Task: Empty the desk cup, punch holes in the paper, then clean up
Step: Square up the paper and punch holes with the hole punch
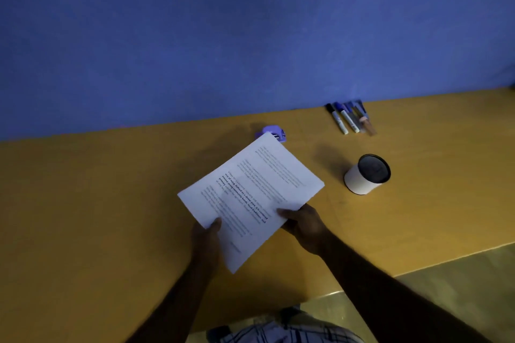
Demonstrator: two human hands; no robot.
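Observation:
A printed white paper (250, 195) is held tilted above the yellow desk (111, 203). My left hand (206, 237) grips its near left edge, thumb on top. My right hand (305, 224) pinches its right edge. The paper's far corner covers part of a purple hole punch (271, 132) standing near the wall. A white desk cup (366, 174) with a dark inside stands upright to the right; nothing shows above its rim. Several markers and pens (351, 118) lie side by side by the wall at the back right.
A blue wall (250, 36) runs along the desk's far edge. The desk's front edge (390, 277) slants at the lower right, with floor beyond it. A checked garment (278, 328) shows at the bottom.

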